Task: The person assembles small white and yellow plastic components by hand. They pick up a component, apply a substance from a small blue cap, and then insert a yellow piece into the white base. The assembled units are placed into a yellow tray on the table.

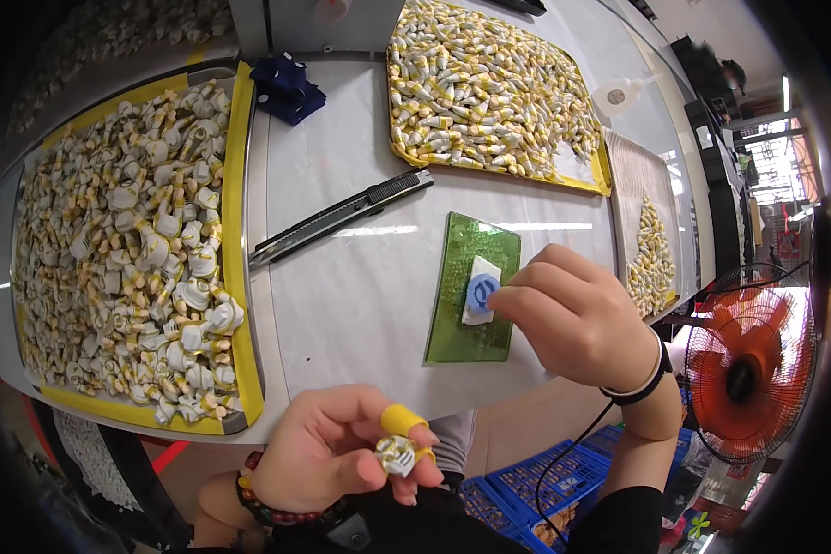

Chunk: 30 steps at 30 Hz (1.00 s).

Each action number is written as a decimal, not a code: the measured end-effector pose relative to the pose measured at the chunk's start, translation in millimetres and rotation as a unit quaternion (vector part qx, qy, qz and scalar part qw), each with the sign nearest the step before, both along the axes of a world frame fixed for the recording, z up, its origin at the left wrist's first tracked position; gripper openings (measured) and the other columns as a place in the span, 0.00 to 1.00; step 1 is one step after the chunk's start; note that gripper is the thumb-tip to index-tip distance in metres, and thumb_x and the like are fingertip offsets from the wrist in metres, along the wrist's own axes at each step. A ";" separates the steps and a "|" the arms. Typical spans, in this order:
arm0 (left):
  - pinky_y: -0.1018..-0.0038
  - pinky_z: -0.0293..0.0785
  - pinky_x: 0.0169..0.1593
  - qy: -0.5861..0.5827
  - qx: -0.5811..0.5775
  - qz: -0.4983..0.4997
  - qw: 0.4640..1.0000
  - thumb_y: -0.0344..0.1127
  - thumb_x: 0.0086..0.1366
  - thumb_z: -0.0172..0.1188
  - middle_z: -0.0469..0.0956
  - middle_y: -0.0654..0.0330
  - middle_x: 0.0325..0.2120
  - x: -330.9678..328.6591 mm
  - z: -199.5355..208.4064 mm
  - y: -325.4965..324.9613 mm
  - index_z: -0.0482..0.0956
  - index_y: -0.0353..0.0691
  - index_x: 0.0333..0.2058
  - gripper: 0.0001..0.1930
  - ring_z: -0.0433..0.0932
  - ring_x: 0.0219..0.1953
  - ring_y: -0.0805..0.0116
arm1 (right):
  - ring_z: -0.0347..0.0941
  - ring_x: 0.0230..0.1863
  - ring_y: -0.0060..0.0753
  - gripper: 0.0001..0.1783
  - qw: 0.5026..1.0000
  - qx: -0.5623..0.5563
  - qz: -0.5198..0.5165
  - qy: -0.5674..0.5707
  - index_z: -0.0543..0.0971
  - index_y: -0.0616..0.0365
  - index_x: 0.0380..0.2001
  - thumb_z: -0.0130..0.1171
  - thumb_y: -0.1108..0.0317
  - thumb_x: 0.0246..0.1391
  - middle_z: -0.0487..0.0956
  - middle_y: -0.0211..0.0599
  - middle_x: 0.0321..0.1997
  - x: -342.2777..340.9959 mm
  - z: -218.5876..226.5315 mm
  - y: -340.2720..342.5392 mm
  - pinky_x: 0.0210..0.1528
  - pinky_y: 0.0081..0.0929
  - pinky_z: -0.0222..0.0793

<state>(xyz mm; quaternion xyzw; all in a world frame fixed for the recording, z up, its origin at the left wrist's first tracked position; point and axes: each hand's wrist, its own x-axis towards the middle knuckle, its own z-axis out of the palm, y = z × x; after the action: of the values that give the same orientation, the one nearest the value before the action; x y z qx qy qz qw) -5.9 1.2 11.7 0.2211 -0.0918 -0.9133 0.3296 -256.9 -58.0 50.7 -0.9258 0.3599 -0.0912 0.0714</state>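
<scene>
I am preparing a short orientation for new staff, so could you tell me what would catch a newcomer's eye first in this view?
Most striking are the two yellow-lined trays heaped with small white and yellow parts: the big tray at the left and the second tray at the far right. At centre, the right hand touches a white piece with a blue mark on a green plate, while the left hand pinches one small part. An orange fan glows at the right edge.

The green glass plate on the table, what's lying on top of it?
On the green glass plate lies a small white piece with a blue round mark. The right hand touches its edge with fingertips, covering that side. The plate's remaining surface shows only green.
</scene>
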 end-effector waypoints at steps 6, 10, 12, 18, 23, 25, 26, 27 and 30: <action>0.71 0.77 0.27 0.018 0.024 -0.060 0.998 0.48 0.51 0.67 0.78 0.45 0.26 -3.2 1.0 -2.8 0.72 0.27 0.38 0.27 0.78 0.26 0.59 | 0.68 0.25 0.33 0.12 0.999 0.005 -0.024 -0.046 0.76 0.61 0.27 0.58 0.78 0.32 0.70 0.33 0.22 8.2 7.4 1.3 0.25 0.26 0.67; 0.73 0.76 0.29 0.055 0.016 -0.103 0.993 0.48 0.56 0.63 0.78 0.50 0.27 -6.8 -4.4 -4.3 0.71 0.28 0.41 0.26 0.78 0.27 0.65 | 0.71 0.22 0.34 0.11 0.967 0.080 0.006 -0.242 0.78 0.64 0.28 0.59 0.81 0.35 0.76 0.37 0.25 17.7 21.4 7.7 0.23 0.25 0.67; 0.77 0.76 0.36 0.121 -0.001 -0.116 0.986 0.44 0.64 0.55 0.78 0.55 0.31 -7.5 -11.8 -3.1 0.69 0.29 0.44 0.21 0.78 0.31 0.73 | 0.71 0.22 0.34 0.10 0.950 0.099 0.034 -0.293 0.78 0.66 0.29 0.59 0.80 0.37 0.75 0.38 0.26 25.5 21.2 10.9 0.24 0.25 0.68; 0.78 0.75 0.35 0.144 0.044 -0.147 0.978 0.44 0.65 0.53 0.78 0.55 0.31 -9.7 -14.4 -1.8 0.69 0.31 0.40 0.18 0.78 0.30 0.73 | 0.71 0.24 0.34 0.08 0.930 0.088 0.139 -0.329 0.77 0.69 0.30 0.59 0.77 0.43 0.74 0.39 0.28 31.9 20.5 3.4 0.25 0.22 0.70; 0.79 0.74 0.34 0.142 0.048 -0.162 0.975 0.44 0.66 0.52 0.78 0.55 0.30 -9.2 -13.6 -1.9 0.69 0.33 0.41 0.17 0.77 0.30 0.74 | 0.72 0.25 0.33 0.07 0.926 0.088 0.151 -0.334 0.77 0.67 0.29 0.60 0.77 0.42 0.75 0.38 0.27 37.3 14.7 5.1 0.25 0.22 0.70; 0.79 0.74 0.33 0.143 0.056 -0.157 0.976 0.43 0.66 0.52 0.78 0.56 0.30 -10.7 -13.9 -0.7 0.69 0.33 0.41 0.16 0.77 0.30 0.75 | 0.72 0.24 0.30 0.05 0.927 0.075 0.154 -0.333 0.79 0.64 0.26 0.60 0.76 0.41 0.76 0.36 0.26 37.3 8.6 5.1 0.25 0.21 0.70; 0.80 0.73 0.32 0.147 0.063 -0.149 0.976 0.42 0.66 0.52 0.78 0.56 0.30 -11.0 -14.9 0.5 0.70 0.33 0.41 0.16 0.77 0.29 0.75 | 0.72 0.24 0.29 0.05 0.927 0.071 0.155 -0.334 0.79 0.64 0.26 0.60 0.76 0.41 0.76 0.35 0.25 37.3 7.0 5.0 0.24 0.21 0.71; 0.81 0.73 0.32 0.151 0.070 -0.142 0.976 0.42 0.66 0.52 0.78 0.56 0.30 -11.2 -15.5 1.1 0.70 0.33 0.41 0.15 0.77 0.29 0.75 | 0.73 0.24 0.28 0.04 0.927 0.068 0.157 -0.334 0.80 0.63 0.25 0.61 0.75 0.41 0.77 0.34 0.25 37.2 5.3 5.0 0.24 0.20 0.71; 0.82 0.71 0.31 0.142 0.048 -0.146 0.978 0.42 0.66 0.53 0.78 0.57 0.30 -11.1 -13.0 0.6 0.70 0.34 0.40 0.15 0.76 0.29 0.77 | 0.73 0.24 0.29 0.04 0.924 0.075 0.157 -0.341 0.79 0.63 0.25 0.62 0.76 0.41 0.77 0.34 0.25 37.3 4.2 6.7 0.24 0.20 0.71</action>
<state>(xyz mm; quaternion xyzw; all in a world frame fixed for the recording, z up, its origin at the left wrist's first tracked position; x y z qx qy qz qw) -17.0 1.8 -1.3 0.0884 -0.0314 -0.9770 0.1917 -219.6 -51.2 54.9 -0.8755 0.1694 -0.3613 0.2725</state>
